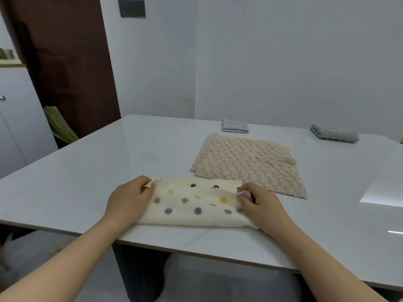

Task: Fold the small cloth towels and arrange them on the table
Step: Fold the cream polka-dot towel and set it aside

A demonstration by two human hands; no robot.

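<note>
Both hands pinch the far corners of a cream polka-dot towel [194, 203] near the table [87, 171] edge: left hand [128, 201], right hand [260, 205]. Beyond it lies a beige textured towel [248, 164], spread flat. Two folded grey towels [235, 126] [334, 133] sit farther back.

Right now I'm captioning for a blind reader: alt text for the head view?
Both hands, left hand and right hand, pinch the corners of a dotted towel on a grey table. Beyond it lies a beige towel, spread flat, and two folded grey towels.

Both forearms reaching forward, left hand [128, 198] and right hand [260, 204] — fingers pinched, palms down
</note>
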